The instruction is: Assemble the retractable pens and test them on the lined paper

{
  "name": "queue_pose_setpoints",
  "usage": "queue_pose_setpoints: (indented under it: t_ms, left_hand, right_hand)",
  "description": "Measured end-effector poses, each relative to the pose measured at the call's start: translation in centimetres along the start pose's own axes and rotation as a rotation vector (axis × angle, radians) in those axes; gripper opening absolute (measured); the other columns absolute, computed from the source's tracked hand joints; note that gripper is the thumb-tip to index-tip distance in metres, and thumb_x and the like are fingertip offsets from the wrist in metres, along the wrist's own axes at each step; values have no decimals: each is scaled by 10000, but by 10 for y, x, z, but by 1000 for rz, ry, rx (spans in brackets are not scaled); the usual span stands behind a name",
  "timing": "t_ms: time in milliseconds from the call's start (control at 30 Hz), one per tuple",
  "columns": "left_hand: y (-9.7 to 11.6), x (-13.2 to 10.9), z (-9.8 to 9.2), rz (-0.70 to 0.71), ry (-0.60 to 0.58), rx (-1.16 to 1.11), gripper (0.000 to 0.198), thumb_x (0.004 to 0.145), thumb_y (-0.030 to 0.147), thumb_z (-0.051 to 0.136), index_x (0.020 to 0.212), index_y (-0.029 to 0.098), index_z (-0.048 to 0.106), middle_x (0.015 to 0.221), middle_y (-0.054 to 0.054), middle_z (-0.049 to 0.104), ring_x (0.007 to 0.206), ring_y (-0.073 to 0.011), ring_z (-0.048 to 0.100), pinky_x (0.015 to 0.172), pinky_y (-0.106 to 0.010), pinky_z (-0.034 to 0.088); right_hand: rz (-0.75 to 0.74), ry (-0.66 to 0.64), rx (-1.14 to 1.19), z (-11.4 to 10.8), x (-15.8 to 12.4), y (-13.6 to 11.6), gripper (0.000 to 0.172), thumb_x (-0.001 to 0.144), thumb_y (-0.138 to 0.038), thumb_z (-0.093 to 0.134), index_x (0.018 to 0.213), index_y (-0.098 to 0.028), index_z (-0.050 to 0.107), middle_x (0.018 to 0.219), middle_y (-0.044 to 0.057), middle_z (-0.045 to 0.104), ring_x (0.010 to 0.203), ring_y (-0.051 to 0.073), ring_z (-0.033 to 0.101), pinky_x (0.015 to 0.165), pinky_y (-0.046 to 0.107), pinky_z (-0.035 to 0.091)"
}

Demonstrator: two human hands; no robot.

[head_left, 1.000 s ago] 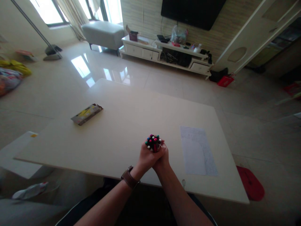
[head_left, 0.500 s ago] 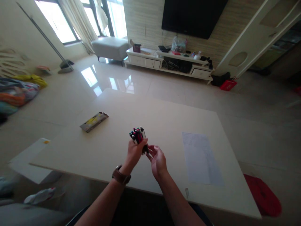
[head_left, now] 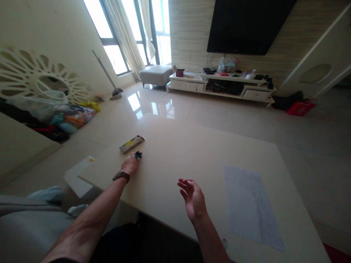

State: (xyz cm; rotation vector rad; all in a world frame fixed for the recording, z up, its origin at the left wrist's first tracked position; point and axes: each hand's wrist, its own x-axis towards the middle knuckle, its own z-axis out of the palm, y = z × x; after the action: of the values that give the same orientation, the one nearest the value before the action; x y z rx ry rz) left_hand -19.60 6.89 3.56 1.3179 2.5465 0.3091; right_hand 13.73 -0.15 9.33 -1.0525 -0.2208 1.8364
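My left hand point(head_left: 130, 165), with a brown watch on its wrist, is stretched out to the left side of the cream table point(head_left: 192, 153). It is closed round a bundle of coloured pens point(head_left: 138, 155), whose tips stick out past the fingers. The bundle lies just below a flat pen box point(head_left: 131, 144) on the table. My right hand point(head_left: 192, 195) hovers over the table's near edge, palm up, fingers loosely spread, holding nothing.
A sheet of lined paper point(head_left: 248, 204) lies on the right part of the table. Beyond it are a glossy tiled floor, a white TV bench point(head_left: 222, 86), a grey stool point(head_left: 155, 75) and a heap of bags point(head_left: 64, 118) at the left.
Both hands held the pen bundle together; then the right hand let go. My left hand has carried the pens left to beside the box. The view has swung left.
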Motion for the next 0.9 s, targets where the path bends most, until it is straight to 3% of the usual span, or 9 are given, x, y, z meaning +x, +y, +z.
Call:
queue_pose_setpoints:
  t_ms: [200,333,400,533,700,900]
  left_hand:
    - [-9,5,23,-6,-2,119,876,860,603,470,1486,35,241,1467,-313,356,1361,-450,329,1072,-633,279]
    - [-2,10,33,-155,-71,112,1197,734,760,533,1552,61,10,1615,-284,48,1457,-506,75,1095,-692,207]
    - [1,10,34,-194,-104,95,1228,710,778,541,1563,104,-32,1634,-243,-52,1454,-534,4,1074,-732,197]
    - [-6,3,34,-97,2,107,1148,756,806,438,1576,131,4,1645,-213,-35,1460,-524,24,1069,-754,181]
    - [-25,-2,41,10,-19,98,1078,770,831,376,1578,159,135,1646,-193,80,1476,-486,47,1079,-773,122]
    - [-43,13,36,141,47,6,1048,729,769,563,1560,231,219,1645,-176,112,1470,-447,182,1133,-686,168]
  right_hand:
    - [12,24,11,1,-1,-7,160,655,-296,705,755,-191,637,840,43,755,799,176,682,670,265,432]
    - [22,31,6,2,1,-6,152,663,-294,688,757,-193,625,800,32,746,760,161,668,657,257,424]
    - [27,24,-7,3,2,-4,151,663,-296,685,751,-191,621,789,30,742,743,154,660,647,251,420]
    - [28,24,-11,6,3,-2,155,651,-292,695,738,-190,617,751,20,731,686,141,636,622,240,414]
    - [30,5,-13,7,4,1,151,647,-288,709,722,-192,620,719,12,719,625,123,601,590,223,407]
    - [46,32,-14,7,6,1,125,648,-269,697,697,-190,614,697,12,708,600,115,582,568,210,406]
